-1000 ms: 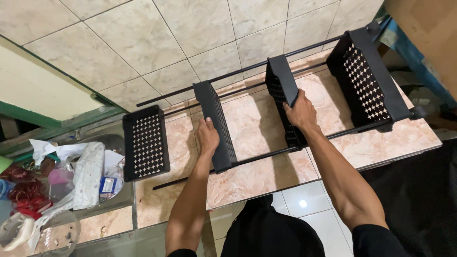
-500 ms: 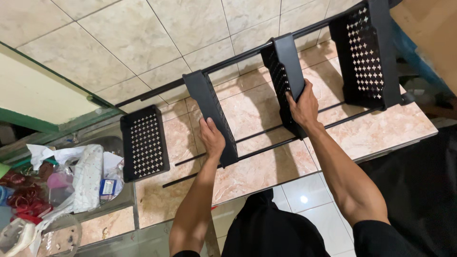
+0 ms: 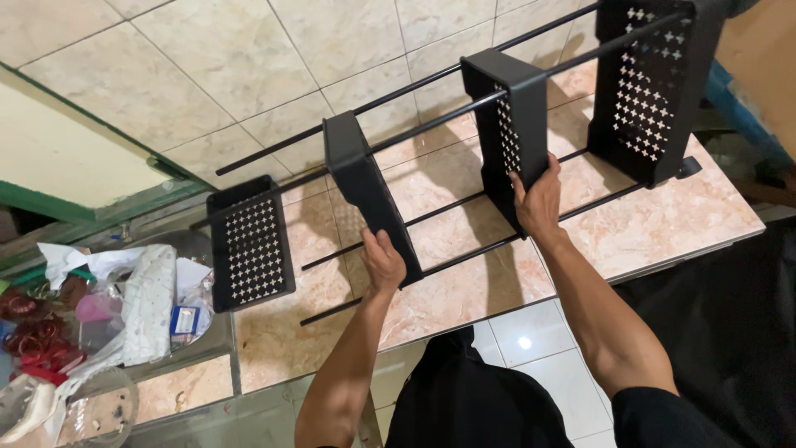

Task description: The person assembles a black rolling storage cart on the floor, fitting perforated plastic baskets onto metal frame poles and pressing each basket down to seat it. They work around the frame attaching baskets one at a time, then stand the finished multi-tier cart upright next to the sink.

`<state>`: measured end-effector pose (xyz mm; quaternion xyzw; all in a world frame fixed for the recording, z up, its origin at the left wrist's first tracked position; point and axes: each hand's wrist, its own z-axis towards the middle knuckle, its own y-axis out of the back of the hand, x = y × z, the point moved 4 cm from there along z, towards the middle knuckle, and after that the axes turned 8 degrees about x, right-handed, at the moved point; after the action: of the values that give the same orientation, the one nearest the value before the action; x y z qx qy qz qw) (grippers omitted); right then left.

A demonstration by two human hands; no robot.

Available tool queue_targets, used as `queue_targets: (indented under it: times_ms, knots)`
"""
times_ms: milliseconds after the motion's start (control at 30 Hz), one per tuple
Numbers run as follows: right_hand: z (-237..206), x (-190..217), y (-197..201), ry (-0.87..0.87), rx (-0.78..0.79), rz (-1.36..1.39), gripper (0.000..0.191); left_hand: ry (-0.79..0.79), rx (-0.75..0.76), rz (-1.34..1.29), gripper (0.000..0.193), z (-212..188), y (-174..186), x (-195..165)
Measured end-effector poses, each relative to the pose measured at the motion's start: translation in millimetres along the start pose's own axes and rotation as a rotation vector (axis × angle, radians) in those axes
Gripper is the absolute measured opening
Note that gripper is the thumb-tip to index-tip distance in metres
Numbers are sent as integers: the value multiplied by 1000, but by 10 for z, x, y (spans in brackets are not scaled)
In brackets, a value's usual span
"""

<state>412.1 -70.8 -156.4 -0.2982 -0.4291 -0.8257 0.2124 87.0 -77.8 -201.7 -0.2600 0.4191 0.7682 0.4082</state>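
Observation:
A black metal rack point(image 3: 448, 124) made of thin rods and several perforated shelf panels lies lengthwise over a pinkish marble counter point(image 3: 663, 224). My left hand point(image 3: 383, 259) grips the lower edge of the second panel point(image 3: 365, 187) from the left. My right hand point(image 3: 537, 199) grips the lower edge of the third panel point(image 3: 510, 124). The far-right panel point(image 3: 651, 83) stands raised, and the far-left panel point(image 3: 249, 245) lies nearly flat on the counter.
A tiled wall point(image 3: 207, 75) rises behind the counter. At the left lie crumpled plastic bags and wrappers point(image 3: 124, 299) beside red items point(image 3: 33, 340) and a clear lid point(image 3: 91, 411). A cardboard box point(image 3: 763, 58) and a blue frame point(image 3: 738, 108) stand at the right.
Both hands kept their grip while the rack's right end rose and the panels tipped more upright. The view moved closer to the rack.

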Motion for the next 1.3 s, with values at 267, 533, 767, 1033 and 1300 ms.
queue_targets:
  times_ms: [267,533,767,1033,1300]
  knots:
    - [-193,-51,2,-23,-38,76,73,-14,142,-26,22,-335,9,-1]
    - [-330,35,37,129,-20,73,66,63,292,-62,24,-425,44,54]
    - [-406,86,65,145,-52,78,69,100,298,-83,21,-474,84,-9]
    - [-602,-8,55,-3,23,189,70,134,407,79,23,-641,106,165]
    - [-664,-48,120,15,76,57,73,41,402,1,22,-729,145,103]
